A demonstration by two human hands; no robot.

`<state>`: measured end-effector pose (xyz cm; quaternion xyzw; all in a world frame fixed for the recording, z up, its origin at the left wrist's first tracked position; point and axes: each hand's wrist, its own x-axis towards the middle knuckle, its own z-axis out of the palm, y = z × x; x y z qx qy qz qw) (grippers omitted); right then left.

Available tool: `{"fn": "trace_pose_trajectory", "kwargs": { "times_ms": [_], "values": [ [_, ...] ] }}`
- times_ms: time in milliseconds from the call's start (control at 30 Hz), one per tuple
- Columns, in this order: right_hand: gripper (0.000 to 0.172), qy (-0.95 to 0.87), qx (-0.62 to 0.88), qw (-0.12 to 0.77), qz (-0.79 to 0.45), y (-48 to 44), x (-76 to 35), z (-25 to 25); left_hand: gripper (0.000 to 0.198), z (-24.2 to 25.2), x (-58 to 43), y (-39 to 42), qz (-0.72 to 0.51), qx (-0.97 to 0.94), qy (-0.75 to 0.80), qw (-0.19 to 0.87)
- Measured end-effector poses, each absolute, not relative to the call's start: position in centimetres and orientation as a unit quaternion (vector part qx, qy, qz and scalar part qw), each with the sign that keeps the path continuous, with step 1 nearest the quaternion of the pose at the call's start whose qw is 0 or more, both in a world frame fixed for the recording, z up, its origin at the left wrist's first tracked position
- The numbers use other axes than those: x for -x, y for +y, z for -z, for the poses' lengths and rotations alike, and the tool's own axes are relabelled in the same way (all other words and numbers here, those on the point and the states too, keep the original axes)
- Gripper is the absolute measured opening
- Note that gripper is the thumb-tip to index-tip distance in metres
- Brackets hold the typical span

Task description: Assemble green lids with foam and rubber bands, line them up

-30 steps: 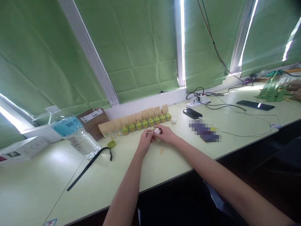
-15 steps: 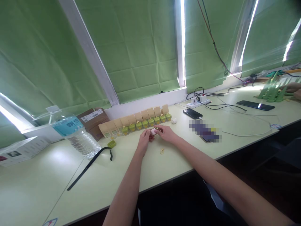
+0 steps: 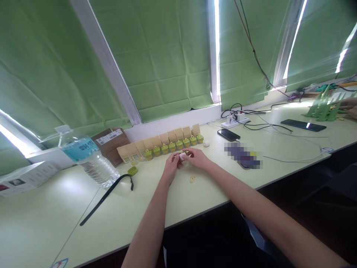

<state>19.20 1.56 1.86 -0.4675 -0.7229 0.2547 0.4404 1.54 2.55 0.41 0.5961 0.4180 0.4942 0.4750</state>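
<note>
My left hand (image 3: 171,167) and my right hand (image 3: 196,158) meet over the table. Between their closed fingertips is a small pale pink-white block (image 3: 182,156) with a dark rim; fingers cover part of it, and its exact kind is unclear. A small yellow loop (image 3: 192,179) lies on the table just in front of my hands. Behind them runs a row of small clear cups with green lids (image 3: 172,147), with tan cards standing at their backs. To the left rests a loose green lid (image 3: 132,171). A small white cube (image 3: 206,143) sits beyond my right hand.
A water bottle (image 3: 89,158), a black strap (image 3: 106,201) and a cardboard box (image 3: 111,143) are at left. Phones (image 3: 228,134), cables and a power strip (image 3: 235,122) are at right. At far right, another person's hand (image 3: 350,106) is beside green spiky pieces (image 3: 325,109).
The block has turned slightly in my fingertips, and my fingers have shifted a little around it. At far right, the other person's hand has moved slightly.
</note>
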Motion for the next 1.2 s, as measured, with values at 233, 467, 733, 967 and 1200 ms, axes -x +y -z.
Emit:
{"fn": "trace_pose_trajectory", "kwargs": {
  "times_ms": [233, 467, 733, 967, 1200],
  "values": [
    [0.03, -0.708, 0.479, 0.453, -0.253, 1.8, -19.3, -1.9, 0.047, -0.6, -1.6, 2.3, -0.482, -0.607, 0.407, 0.484],
    [0.037, -0.717, 0.479, 0.435, -0.26, 1.4, -19.3, -2.0, 0.047, -0.6, -1.5, 2.4, -0.485, -0.606, 0.421, 0.469],
    [0.038, -0.714, 0.483, 0.439, -0.252, 1.5, -19.3, -2.0, 0.05, -1.4, -1.8, 1.4, -0.468, -0.614, 0.422, 0.476],
    [0.035, -0.717, 0.479, 0.442, -0.248, 1.6, -19.3, -2.0, 0.054, -1.6, -1.8, 1.2, -0.457, -0.628, 0.417, 0.472],
    [0.035, -0.723, 0.481, 0.433, -0.242, 1.6, -19.3, -2.1, 0.056, -1.9, -2.0, 0.9, -0.447, -0.631, 0.429, 0.467]
  ]
}}
